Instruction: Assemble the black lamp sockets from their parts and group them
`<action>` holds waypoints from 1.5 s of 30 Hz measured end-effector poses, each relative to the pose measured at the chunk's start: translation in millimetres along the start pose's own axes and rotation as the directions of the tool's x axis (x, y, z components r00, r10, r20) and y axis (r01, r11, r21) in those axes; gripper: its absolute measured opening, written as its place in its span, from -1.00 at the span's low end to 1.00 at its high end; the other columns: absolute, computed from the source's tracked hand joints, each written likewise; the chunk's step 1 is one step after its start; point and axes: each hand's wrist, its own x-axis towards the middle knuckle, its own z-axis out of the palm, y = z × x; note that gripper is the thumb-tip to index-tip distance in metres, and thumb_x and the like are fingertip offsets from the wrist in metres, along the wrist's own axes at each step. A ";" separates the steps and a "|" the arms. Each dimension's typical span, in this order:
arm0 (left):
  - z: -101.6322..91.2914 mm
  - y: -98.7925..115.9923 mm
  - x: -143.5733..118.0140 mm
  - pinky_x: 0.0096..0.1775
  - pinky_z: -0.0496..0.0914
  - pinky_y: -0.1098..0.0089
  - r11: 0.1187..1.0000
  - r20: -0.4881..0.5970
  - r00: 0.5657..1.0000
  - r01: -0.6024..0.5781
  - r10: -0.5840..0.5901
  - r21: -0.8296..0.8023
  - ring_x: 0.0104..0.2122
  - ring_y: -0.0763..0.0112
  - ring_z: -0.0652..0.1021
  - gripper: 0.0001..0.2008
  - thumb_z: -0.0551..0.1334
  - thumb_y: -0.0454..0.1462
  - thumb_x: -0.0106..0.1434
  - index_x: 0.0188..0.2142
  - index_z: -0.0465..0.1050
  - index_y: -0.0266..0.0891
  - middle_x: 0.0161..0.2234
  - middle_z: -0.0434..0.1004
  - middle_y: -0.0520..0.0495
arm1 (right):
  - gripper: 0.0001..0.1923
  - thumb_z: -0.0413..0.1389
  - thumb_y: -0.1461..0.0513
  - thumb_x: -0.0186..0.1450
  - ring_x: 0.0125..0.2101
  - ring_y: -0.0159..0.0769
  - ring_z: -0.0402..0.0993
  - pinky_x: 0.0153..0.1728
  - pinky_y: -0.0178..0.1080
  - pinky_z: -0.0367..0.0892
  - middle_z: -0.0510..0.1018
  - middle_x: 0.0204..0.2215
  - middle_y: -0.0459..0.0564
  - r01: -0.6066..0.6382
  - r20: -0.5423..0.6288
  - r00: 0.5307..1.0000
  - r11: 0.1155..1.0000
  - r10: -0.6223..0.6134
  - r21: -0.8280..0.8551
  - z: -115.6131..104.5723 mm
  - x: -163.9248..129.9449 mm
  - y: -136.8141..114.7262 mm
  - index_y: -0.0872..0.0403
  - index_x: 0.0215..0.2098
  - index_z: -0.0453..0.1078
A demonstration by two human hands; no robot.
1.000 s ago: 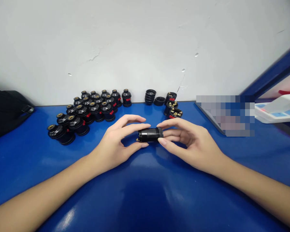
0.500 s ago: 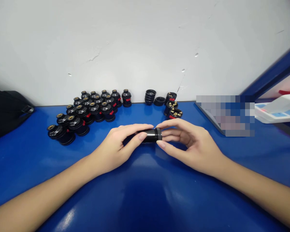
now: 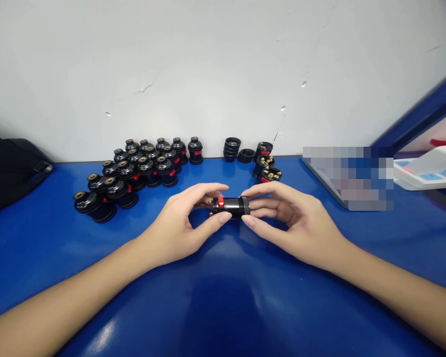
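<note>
Between hands [image 3: 182, 220] [image 3: 306, 223], socket [image 3: 231, 205], white tray [image 3: 427, 186], blue inside

Your left forearm [image 3: 78, 285] is cut off by the left edge, your right forearm [image 3: 397, 290] by the right. Your left thumb [image 3: 213, 225] covers part of the black socket [image 3: 232, 206], whose far side you can't see. Your right hand [image 3: 301, 223] hides the bottom of the nearest of 3 open sockets [image 3: 271, 174]. Coarse pixel blocks blur most of the grey slanted object [image 3: 317, 179]. The black bag [image 3: 11, 168] and white tray [image 3: 412, 183] run out of frame.
</note>
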 end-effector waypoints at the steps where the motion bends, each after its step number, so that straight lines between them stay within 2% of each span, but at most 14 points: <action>1: -0.5 0.9 0.0 0.07 0.55 0.34 1.000 0.008 1.000 0.010 -0.010 0.022 -0.06 0.35 0.68 -0.58 0.35 -0.19 0.46 0.25 0.45 -0.22 -0.01 0.67 -0.10 | -0.67 0.44 0.22 0.33 -0.22 -0.29 0.80 -0.03 -0.31 0.71 0.74 -0.16 -0.06 0.002 -0.003 1.000 1.000 -0.002 -0.001 0.1 0.3 0.2 -0.01 0.02 0.53; 8: -3.4 3.7 0.1 -0.01 0.53 0.38 0.994 0.015 1.000 0.024 -0.026 0.110 -0.15 0.42 0.65 -0.63 0.28 -0.18 0.52 0.26 0.42 -0.17 -0.14 0.64 0.01 | -0.67 0.44 0.23 0.33 -0.21 -0.26 0.81 -0.03 -0.26 0.73 0.75 -0.15 -0.05 0.008 0.001 1.000 1.000 -0.008 -0.004 0.3 1.2 0.4 -0.01 0.02 0.53; 12: -3.0 0.9 -1.4 0.06 0.55 0.35 0.991 -0.010 0.997 -0.075 0.076 0.109 -0.04 0.36 0.67 -0.53 0.38 -0.24 0.44 0.28 0.37 -0.15 -0.05 0.65 -0.04 | -0.68 0.42 0.22 0.34 -0.24 -0.26 0.81 -0.06 -0.27 0.73 0.75 -0.17 -0.05 -0.001 0.001 1.000 1.000 0.001 -0.011 -2.0 0.6 0.4 -0.01 0.02 0.53; 16: -3.6 -3.2 -1.7 0.11 0.54 0.33 0.956 -0.034 0.971 -0.228 0.238 0.184 0.01 0.34 0.65 -0.54 0.43 -0.34 0.40 0.23 0.42 -0.13 0.03 0.63 -0.09 | -0.70 0.41 0.21 0.36 -0.24 -0.27 0.80 -0.08 -0.30 0.72 0.74 -0.18 -0.05 -0.010 0.014 1.000 1.000 0.010 -0.008 -2.5 1.3 0.9 0.00 0.02 0.52; 18: -4.0 -5.0 -1.1 0.11 0.52 0.32 0.948 -0.027 0.965 -0.250 0.260 0.197 0.01 0.34 0.63 -0.53 0.42 -0.36 0.40 0.24 0.41 -0.11 0.04 0.62 -0.09 | -0.70 0.42 0.21 0.36 -0.23 -0.29 0.80 -0.07 -0.32 0.71 0.74 -0.18 -0.06 -0.010 0.013 1.000 1.000 0.010 -0.005 -1.6 1.6 0.7 -0.01 0.02 0.52; 22: -4.2 -5.1 -0.3 0.10 0.50 0.22 0.971 0.017 0.989 -0.145 0.144 0.190 0.03 0.23 0.62 -0.31 0.51 -0.15 0.34 0.35 0.27 -0.08 0.07 0.59 -0.12 | -0.69 0.42 0.21 0.35 -0.24 -0.31 0.80 -0.06 -0.34 0.71 0.74 -0.19 -0.07 -0.008 0.005 1.000 1.000 0.008 -0.002 -0.3 1.5 -0.7 -0.01 0.01 0.52; 24: -4.5 -2.7 -0.2 0.08 0.47 0.17 0.976 0.051 0.998 -0.057 0.047 0.211 -0.01 0.20 0.63 -0.39 0.40 -0.04 0.44 0.35 0.26 -0.09 0.00 0.62 -0.09 | -0.69 0.42 0.21 0.35 -0.23 -0.31 0.80 -0.05 -0.33 0.71 0.75 -0.18 -0.07 -0.001 0.004 1.000 1.000 0.001 -0.003 -0.1 1.2 -1.1 -0.01 0.02 0.52; 27: -5.1 1.5 -0.5 0.07 0.43 0.16 0.976 0.097 0.995 0.015 -0.037 0.217 -0.15 0.28 0.63 -0.65 0.10 -0.10 0.63 0.30 0.31 -0.11 -0.21 0.63 0.00 | -0.67 0.43 0.22 0.34 -0.20 -0.29 0.80 -0.03 -0.31 0.71 0.75 -0.14 -0.05 0.009 0.010 1.000 1.000 -0.009 -0.008 0.0 1.1 -0.8 0.00 0.03 0.52; 29: -5.2 2.9 -1.2 0.06 0.42 0.18 0.980 0.103 0.994 0.016 -0.037 0.198 -0.17 0.30 0.62 -0.66 0.08 -0.14 0.63 0.30 0.30 -0.11 -0.23 0.62 0.03 | -0.67 0.43 0.22 0.34 -0.19 -0.27 0.80 -0.03 -0.29 0.71 0.75 -0.14 -0.03 0.008 0.014 1.000 1.000 -0.008 -0.011 0.1 1.3 -0.6 0.00 0.03 0.52; 31: -5.0 2.5 -2.4 0.05 0.43 0.22 0.983 0.083 0.996 -0.003 -0.012 0.183 -0.13 0.30 0.62 -0.62 0.19 -0.14 0.58 0.31 0.29 -0.10 -0.14 0.61 0.00 | -0.68 0.42 0.21 0.34 -0.21 -0.25 0.80 -0.04 -0.26 0.72 0.75 -0.16 -0.03 0.003 0.013 1.000 1.000 -0.003 -0.017 -0.2 1.6 -0.6 0.01 0.02 0.52; 35: -3.9 -1.5 -3.8 0.08 0.45 0.28 0.977 0.017 0.994 -0.107 0.106 0.185 -0.03 0.31 0.60 -0.49 0.37 -0.23 0.45 0.31 0.28 -0.09 -0.01 0.58 -0.06 | -0.70 0.41 0.18 0.35 -0.24 -0.20 0.81 -0.05 -0.19 0.74 0.74 -0.18 -0.01 -0.009 0.007 1.000 1.000 0.009 -0.026 -1.9 1.4 -0.8 0.01 0.00 0.52; 39: -2.9 -4.9 -2.2 0.11 0.44 0.29 0.959 -0.007 0.979 -0.198 0.204 0.205 -0.01 0.32 0.57 -0.45 0.42 -0.32 0.40 0.29 0.30 -0.09 0.02 0.58 -0.06 | -0.69 0.42 0.18 0.34 -0.24 -0.18 0.80 -0.05 -0.15 0.75 0.75 -0.18 0.00 -0.018 0.004 1.000 1.000 0.018 -0.021 -1.8 1.0 -1.5 0.00 0.00 0.52; 42: -3.0 -3.4 -0.7 0.10 0.43 0.23 0.962 0.010 0.989 -0.144 0.145 0.233 0.02 0.25 0.56 -0.39 0.44 -0.19 0.40 0.33 0.24 -0.09 0.05 0.56 -0.09 | -0.69 0.43 0.18 0.33 -0.24 -0.18 0.80 -0.05 -0.14 0.75 0.74 -0.19 -0.01 -0.013 0.004 1.000 1.000 0.013 -0.020 -0.5 1.0 -2.4 0.00 -0.01 0.52; 45: -4.4 1.2 0.1 0.07 0.41 0.16 0.965 0.040 0.999 -0.018 0.008 0.261 -0.06 0.23 0.58 -0.51 0.25 -0.06 0.54 0.34 0.22 -0.13 -0.05 0.59 -0.07 | -0.68 0.43 0.18 0.33 -0.23 -0.18 0.80 -0.04 -0.14 0.75 0.75 -0.18 -0.01 -0.005 0.007 1.000 1.000 0.005 -0.018 0.6 1.2 -3.0 0.00 0.00 0.52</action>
